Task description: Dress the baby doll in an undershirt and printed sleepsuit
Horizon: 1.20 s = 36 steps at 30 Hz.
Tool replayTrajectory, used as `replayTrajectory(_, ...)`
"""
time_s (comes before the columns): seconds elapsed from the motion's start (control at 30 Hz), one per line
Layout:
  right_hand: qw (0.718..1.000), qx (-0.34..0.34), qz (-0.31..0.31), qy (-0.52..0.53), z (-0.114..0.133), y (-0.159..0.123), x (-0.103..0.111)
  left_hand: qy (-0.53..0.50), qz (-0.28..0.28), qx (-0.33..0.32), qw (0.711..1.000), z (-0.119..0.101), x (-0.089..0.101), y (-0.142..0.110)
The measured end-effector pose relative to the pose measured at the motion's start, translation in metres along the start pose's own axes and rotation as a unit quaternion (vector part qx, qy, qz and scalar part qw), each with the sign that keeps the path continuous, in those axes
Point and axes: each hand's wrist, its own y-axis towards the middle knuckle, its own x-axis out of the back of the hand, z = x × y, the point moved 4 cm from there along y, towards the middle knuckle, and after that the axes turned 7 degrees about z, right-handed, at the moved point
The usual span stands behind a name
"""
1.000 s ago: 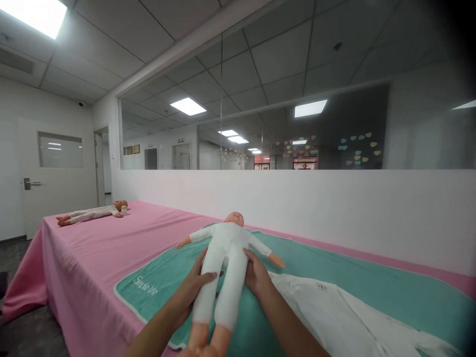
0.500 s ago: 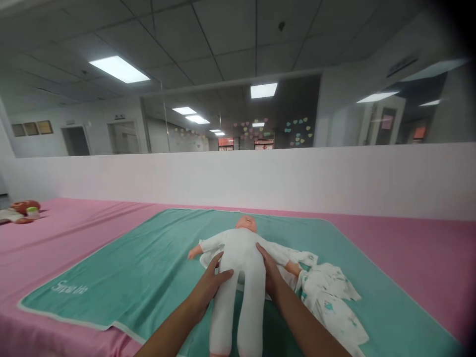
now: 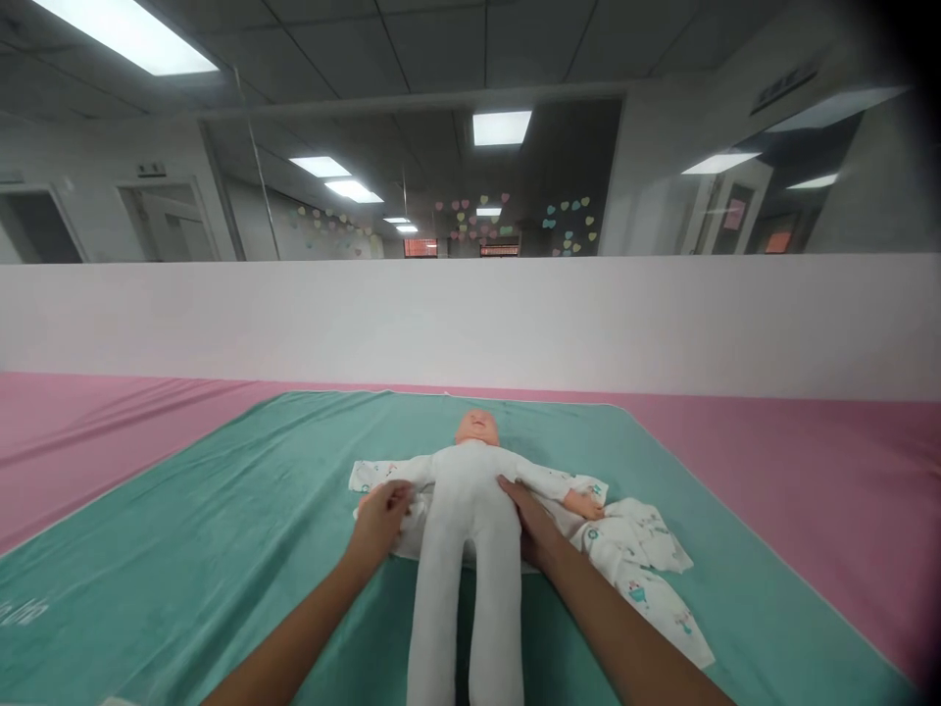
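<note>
A baby doll [image 3: 476, 490] with a white cloth body lies on its back, head away from me, on a green blanket [image 3: 294, 549]. Under its torso and arms is a white printed baby shirt [image 3: 412, 529], its sleeves spread to both sides. My right hand [image 3: 533, 520] holds the doll's side at the waist, thumb on top. Beside the doll's arm on the left, my left hand [image 3: 382, 515] has its fingers pinched together at the shirt and covers part of the doll's hand; what it pinches is hidden. More printed white baby clothing [image 3: 647, 569] lies crumpled to the right.
Beneath the blanket, a pink cloth [image 3: 794, 471] covers the table. A low white wall [image 3: 470, 324] borders the far edge, with a wide window [image 3: 412, 186] above it. White lettering [image 3: 22, 613] marks the blanket at the left.
My view has swung to the right, and the other doll has left it. The doll I hold now lies on the shirt. My left hand has moved from its waist to beside its arm.
</note>
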Motion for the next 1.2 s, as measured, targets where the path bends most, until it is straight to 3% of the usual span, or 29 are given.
replayTrajectory(0.07, 1.0, -0.007, 0.0, 0.002, 0.001, 0.002, 0.0, 0.103, -0.088, -0.062, 0.989, 0.015, 0.024, 0.028)
replayTrajectory(0.1, 1.0, -0.005, -0.008, -0.009, 0.002, 0.002, 0.001, 0.153, -0.105, -0.067, 0.98, 0.024, 0.032, 0.04)
replayTrajectory(0.2, 0.982, 0.044, -0.059, -0.171, 0.014, -0.012, 0.01, 0.226, -0.077, -0.058, 0.969, 0.054, 0.044, 0.07)
replayTrajectory(0.23, 0.958, 0.072, -0.073, -0.267, 0.02, -0.023, 0.015, 0.231, -0.066, -0.054, 0.969, 0.063, 0.045, 0.076)
replayTrajectory(0.27, 0.917, 0.094, -0.085, -0.378, 0.025, -0.036, 0.02, 0.229, -0.06, -0.049, 0.97, 0.07, 0.045, 0.08)
replayTrajectory(0.3, 0.862, 0.117, -0.096, -0.484, 0.028, -0.051, 0.027, 0.226, -0.057, -0.044, 0.971, 0.077, 0.046, 0.083)
replayTrajectory(0.4, 0.657, 0.15, -0.134, -0.727, 0.033, -0.1, 0.054, 0.229, -0.071, -0.038, 0.97, 0.089, 0.047, 0.088)
replayTrajectory(0.43, 0.608, 0.131, -0.159, -0.767, 0.033, -0.114, 0.067, 0.233, -0.077, -0.041, 0.969, 0.091, 0.047, 0.089)
replayTrajectory(0.47, 0.576, 0.105, -0.182, -0.79, 0.035, -0.127, 0.082, 0.236, -0.082, -0.046, 0.967, 0.092, 0.048, 0.09)
replayTrajectory(0.63, 0.522, 0.024, -0.225, -0.822, 0.063, -0.165, 0.155, 0.226, -0.09, -0.068, 0.968, 0.089, 0.053, 0.087)
replayTrajectory(0.73, 0.472, -0.003, -0.257, -0.844, 0.089, -0.174, 0.196, 0.226, -0.097, -0.083, 0.966, 0.08, 0.057, 0.077)
replayTrajectory(0.83, 0.436, -0.043, -0.307, -0.845, 0.106, -0.17, 0.215, 0.237, -0.076, -0.118, 0.961, 0.067, 0.054, 0.064)
replayTrajectory(0.9, 0.424, -0.009, -0.308, -0.852, 0.108, -0.156, 0.193, 0.264, -0.038, -0.161, 0.95, 0.056, 0.046, 0.056)
replayTrajectory(0.97, 0.453, 0.069, -0.264, -0.849, 0.101, -0.133, 0.14, 0.305, -0.014, -0.193, 0.933, 0.046, 0.037, 0.049)
replayTrajectory(1.1, 0.618, 0.197, -0.082, -0.756, 0.073, -0.07, -0.011, 0.37, -0.034, -0.216, 0.903, 0.033, 0.029, 0.041)
replayTrajectory(1.17, 0.662, 0.254, 0.022, -0.705, 0.059, -0.035, -0.08, 0.382, -0.063, -0.228, 0.893, 0.028, 0.031, 0.038)
replayTrajectory(1.2, 0.661, 0.276, 0.065, -0.695, 0.052, -0.018, -0.108, 0.383, -0.077, -0.232, 0.891, 0.026, 0.032, 0.036)
